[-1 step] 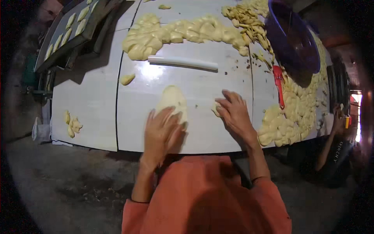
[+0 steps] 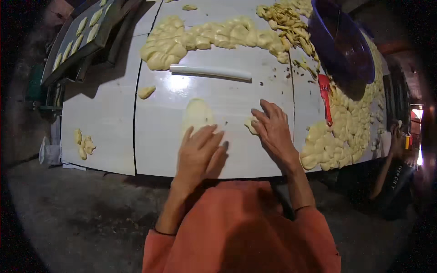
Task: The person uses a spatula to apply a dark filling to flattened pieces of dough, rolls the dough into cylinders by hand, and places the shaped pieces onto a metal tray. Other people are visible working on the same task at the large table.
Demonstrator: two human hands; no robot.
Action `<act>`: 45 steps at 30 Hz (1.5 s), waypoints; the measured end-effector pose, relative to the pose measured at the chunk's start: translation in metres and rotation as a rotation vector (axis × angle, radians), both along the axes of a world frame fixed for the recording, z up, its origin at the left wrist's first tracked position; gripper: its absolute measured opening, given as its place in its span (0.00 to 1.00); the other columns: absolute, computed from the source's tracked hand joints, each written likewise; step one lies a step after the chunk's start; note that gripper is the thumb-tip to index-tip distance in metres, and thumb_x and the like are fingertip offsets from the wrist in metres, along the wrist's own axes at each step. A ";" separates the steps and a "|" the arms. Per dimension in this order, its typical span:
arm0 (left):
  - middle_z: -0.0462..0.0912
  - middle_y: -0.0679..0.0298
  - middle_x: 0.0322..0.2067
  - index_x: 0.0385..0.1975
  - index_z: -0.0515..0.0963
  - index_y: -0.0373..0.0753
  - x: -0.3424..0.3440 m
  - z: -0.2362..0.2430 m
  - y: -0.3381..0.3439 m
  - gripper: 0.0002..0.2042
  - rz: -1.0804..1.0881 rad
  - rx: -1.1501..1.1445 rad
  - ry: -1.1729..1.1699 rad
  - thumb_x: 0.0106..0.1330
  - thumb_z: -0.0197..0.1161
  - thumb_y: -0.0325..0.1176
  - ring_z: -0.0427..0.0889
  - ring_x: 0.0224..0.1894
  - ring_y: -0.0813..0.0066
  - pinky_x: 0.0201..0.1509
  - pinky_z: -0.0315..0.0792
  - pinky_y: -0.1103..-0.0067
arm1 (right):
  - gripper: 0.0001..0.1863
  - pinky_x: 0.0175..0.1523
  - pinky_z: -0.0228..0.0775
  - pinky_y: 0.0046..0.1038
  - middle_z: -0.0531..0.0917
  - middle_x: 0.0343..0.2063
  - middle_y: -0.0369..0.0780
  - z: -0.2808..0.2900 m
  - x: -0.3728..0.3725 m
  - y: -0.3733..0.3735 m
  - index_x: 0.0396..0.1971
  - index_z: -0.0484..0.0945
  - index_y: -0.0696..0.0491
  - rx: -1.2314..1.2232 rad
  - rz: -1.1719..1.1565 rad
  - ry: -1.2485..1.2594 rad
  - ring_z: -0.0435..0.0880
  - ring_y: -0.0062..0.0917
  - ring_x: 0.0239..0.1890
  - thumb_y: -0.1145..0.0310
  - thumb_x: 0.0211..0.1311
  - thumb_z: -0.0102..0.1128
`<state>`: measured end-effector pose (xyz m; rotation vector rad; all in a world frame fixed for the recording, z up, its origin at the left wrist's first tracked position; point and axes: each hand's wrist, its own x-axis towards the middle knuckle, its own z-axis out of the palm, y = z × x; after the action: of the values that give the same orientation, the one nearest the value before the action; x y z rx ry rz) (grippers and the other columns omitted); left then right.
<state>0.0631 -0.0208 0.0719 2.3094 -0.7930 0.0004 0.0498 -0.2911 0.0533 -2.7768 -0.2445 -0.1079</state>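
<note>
With the flattened dough [image 2: 196, 113] serving as the centre of my clock and twelve pointing away from me, the thin, pale oval is lying lengthwise on the white table [image 2: 246, 166]. My left hand [image 2: 199, 148] is resting at six o'clock, palm down and open, its fingers loosely spread over the near end; I am not gripping anything with it that I can see, and I cannot tell how hard it is pressing. My right hand [image 2: 273, 127] is sitting between three and four o'clock, half open and curved, its fingertips meeting a small dough piece [image 2: 250, 125]. Whether I am pinching that piece or only touching it is staying hidden under the fingers.

For good handling, I am judging that such a thin sheet is calling for flat finger pads and even, light pressure; poking fingertips would be risking a tear or a thin patch. I am also favouring freeing the near edge gently, since soft dough may be clinging to the surface. A dark speck [image 2: 206, 119] is showing on the sheet's right part, worth checking while I am working there. For the small piece, I am thinking a loose hold is suiting it better than a squeeze.

The white rod [image 2: 211, 73] is lying between twelve and one, clear of both hands, and soft dough lumps [image 2: 223, 34] are spreading beyond it.
</note>
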 end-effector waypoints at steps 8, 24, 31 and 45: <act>0.62 0.50 0.73 0.73 0.59 0.34 -0.022 -0.050 -0.089 0.41 -0.141 0.388 -0.046 0.69 0.60 0.56 0.60 0.76 0.53 0.75 0.46 0.42 | 0.48 0.80 0.35 0.56 0.60 0.75 0.47 -0.042 -0.033 -0.014 0.73 0.61 0.56 0.037 0.178 0.089 0.57 0.38 0.78 0.32 0.67 0.47; 0.63 0.53 0.73 0.72 0.63 0.40 -0.028 -0.047 -0.066 0.38 -0.091 0.435 -0.012 0.68 0.60 0.58 0.58 0.76 0.51 0.72 0.42 0.32 | 0.24 0.64 0.66 0.46 0.81 0.52 0.48 -0.016 0.117 0.041 0.60 0.75 0.56 0.031 0.104 -0.468 0.78 0.40 0.57 0.66 0.65 0.62; 0.63 0.51 0.72 0.72 0.66 0.44 -0.011 -0.029 -0.047 0.37 0.077 0.217 -0.124 0.64 0.70 0.48 0.61 0.75 0.48 0.74 0.45 0.36 | 0.17 0.54 0.70 0.40 0.82 0.42 0.42 -0.014 0.124 0.013 0.53 0.76 0.55 0.088 0.207 -0.250 0.80 0.36 0.48 0.71 0.64 0.58; 0.62 0.44 0.72 0.72 0.65 0.41 0.045 -0.046 -0.086 0.29 0.185 0.394 0.062 0.76 0.53 0.48 0.58 0.75 0.42 0.73 0.43 0.36 | 0.33 0.76 0.36 0.66 0.66 0.73 0.38 -0.029 0.041 -0.033 0.71 0.69 0.37 -0.266 -0.127 0.055 0.57 0.39 0.78 0.44 0.68 0.57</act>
<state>0.1076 -0.1064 0.0258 2.7330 -0.5840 -0.1572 0.0903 -0.3239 0.0245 -3.0539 -0.0715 -0.0318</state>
